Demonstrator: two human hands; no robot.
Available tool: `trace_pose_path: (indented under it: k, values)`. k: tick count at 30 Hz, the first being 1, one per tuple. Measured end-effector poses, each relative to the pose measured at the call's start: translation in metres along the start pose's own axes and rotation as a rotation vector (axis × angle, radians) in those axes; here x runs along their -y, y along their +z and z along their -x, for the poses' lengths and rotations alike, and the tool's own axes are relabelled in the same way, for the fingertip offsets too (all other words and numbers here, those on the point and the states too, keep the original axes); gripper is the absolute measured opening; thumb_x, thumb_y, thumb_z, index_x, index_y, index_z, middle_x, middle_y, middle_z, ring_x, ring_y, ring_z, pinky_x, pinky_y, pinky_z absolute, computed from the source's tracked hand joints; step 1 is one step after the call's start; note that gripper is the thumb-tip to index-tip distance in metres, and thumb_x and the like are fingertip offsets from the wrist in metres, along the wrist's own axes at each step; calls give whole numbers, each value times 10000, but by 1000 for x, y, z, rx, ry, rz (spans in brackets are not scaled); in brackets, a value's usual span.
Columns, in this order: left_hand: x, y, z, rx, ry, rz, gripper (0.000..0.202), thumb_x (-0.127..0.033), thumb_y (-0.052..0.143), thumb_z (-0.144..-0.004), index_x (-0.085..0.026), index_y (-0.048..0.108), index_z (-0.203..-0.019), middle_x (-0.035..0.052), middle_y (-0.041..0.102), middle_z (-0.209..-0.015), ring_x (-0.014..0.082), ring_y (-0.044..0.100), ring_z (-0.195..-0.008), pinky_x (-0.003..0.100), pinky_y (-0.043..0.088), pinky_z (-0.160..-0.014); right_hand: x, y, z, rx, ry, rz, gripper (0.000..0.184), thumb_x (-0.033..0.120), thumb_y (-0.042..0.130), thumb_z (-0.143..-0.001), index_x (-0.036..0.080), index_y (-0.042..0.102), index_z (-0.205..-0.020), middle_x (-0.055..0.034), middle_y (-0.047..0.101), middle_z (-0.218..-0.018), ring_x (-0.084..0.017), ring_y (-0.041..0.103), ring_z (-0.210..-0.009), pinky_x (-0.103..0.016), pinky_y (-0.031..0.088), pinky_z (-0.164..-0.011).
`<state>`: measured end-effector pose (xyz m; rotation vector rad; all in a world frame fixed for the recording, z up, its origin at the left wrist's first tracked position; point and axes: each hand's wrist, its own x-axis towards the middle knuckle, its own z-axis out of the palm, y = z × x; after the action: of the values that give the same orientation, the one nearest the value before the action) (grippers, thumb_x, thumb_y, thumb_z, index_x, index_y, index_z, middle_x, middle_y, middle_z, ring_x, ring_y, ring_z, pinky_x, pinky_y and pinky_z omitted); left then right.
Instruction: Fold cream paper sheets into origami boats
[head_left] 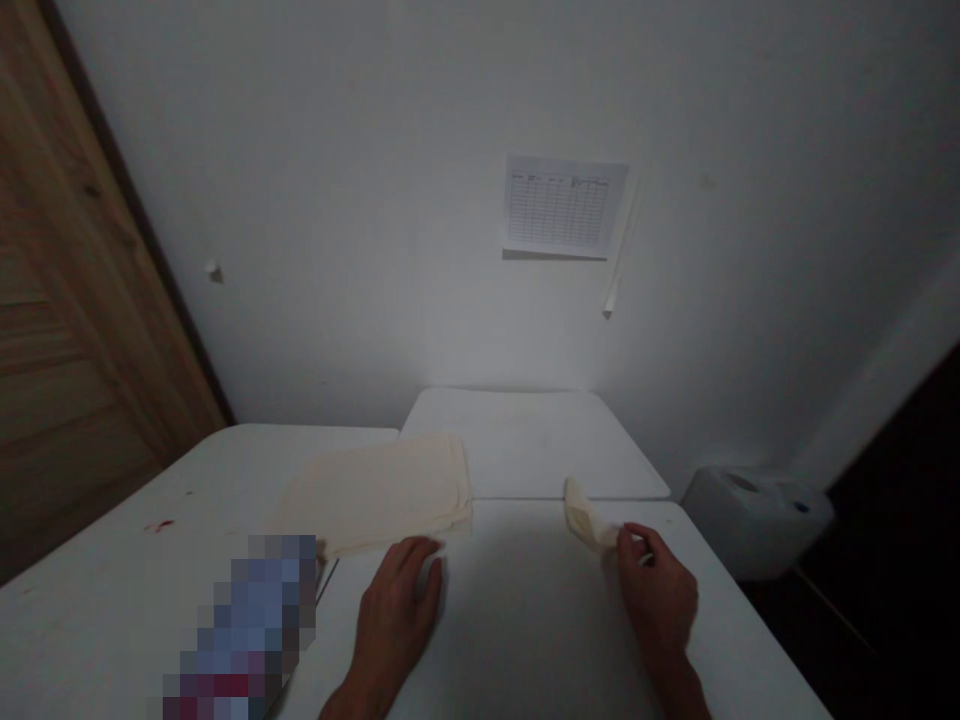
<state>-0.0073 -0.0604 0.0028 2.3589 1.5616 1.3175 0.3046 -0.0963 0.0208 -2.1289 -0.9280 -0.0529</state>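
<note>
My left hand lies flat on the white table, fingers stretched out, just in front of a stack of cream cloths; its fingertips almost touch the stack's near edge. My right hand is closed in a pinch on the end of a small folded cream cloth, which sticks out to the upper left, resting on the table's far edge.
A second white table stands behind, against the white wall. A printed sheet hangs on that wall. A wooden door is at the left. A white plastic container sits on the floor at the right. A blurred object lies near left.
</note>
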Motion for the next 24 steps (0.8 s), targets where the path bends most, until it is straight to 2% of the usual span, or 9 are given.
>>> trace_pose_path:
  k: [5, 8, 10, 13, 15, 18, 21, 24]
  values:
    - [3, -1, -2, -17, 36, -63, 225, -321, 415, -937, -217, 597, -1020, 85, 633, -1013, 245, 602, -964, 393, 507, -849, -7, 2, -5, -37, 44, -101, 310, 465, 500, -811, 245, 710, -869, -24, 680, -685, -207, 582, -614, -269, 370, -584]
    - [6, 2, -3, -19, 70, -115, 246, -310, 400, -942, -195, 577, -1067, 122, 616, -1088, 260, 575, -1032, 419, 486, -906, -10, 2, -4, -102, -16, -188, 345, 469, 500, -825, 202, 714, -863, -39, 685, -684, -202, 597, -618, -263, 393, -596]
    - [10, 5, -6, -22, 78, -170, 265, -314, 389, -944, -186, 567, -1093, 141, 603, -1148, 279, 550, -1092, 446, 461, -950, -9, 3, 2, -151, -125, -242, 351, 458, 500, -845, 178, 710, -859, -41, 680, -681, -188, 602, -615, -254, 410, -612]
    - [20, 10, -14, -11, 71, -260, 287, -323, 384, -943, -186, 565, -1118, 150, 588, -1227, 299, 515, -1173, 473, 424, -996, 3, 7, 20, -156, -423, -337, 319, 402, 492, -887, 156, 683, -819, -57, 678, -722, -162, 597, -612, -245, 428, -645]
    - [29, 12, -20, 14, 76, -310, 299, -321, 407, -931, -174, 567, -1136, 159, 567, -1283, 311, 485, -1224, 479, 403, -1018, 14, 12, 37, -39, -619, -354, 274, 337, 492, -907, 168, 658, -770, -24, 622, -634, -137, 547, -546, -233, 411, -603]
    - [40, 16, -27, 59, 71, -360, 353, -326, 464, -896, -130, 562, -1173, 188, 516, -1353, 333, 450, -1268, 482, 388, -1029, 30, 20, 63, 212, -833, -300, 209, 213, 475, -904, 193, 638, -776, -24, 611, -690, -155, 572, -655, -246, 418, -651]
    - [47, 18, -30, 122, 6, -377, 372, -339, 490, -883, -113, 583, -1163, 194, 543, -1326, 324, 496, -1232, 455, 403, -1019, 39, 26, 76, 344, -881, -246, 163, 118, 516, -838, 213, 648, -850, -39, 642, -862, -193, 579, -840, -292, 436, -782]
    - [47, 19, -30, 158, -40, -380, 333, -335, 480, -900, -131, 616, -1125, 167, 608, -1252, 293, 552, -1175, 414, 421, -1002, 41, 28, 78, 414, -877, -213, 210, 63, 528, -808, 225, 646, -872, -32, 634, -923, -200, 558, -896, -306, 437, -817]
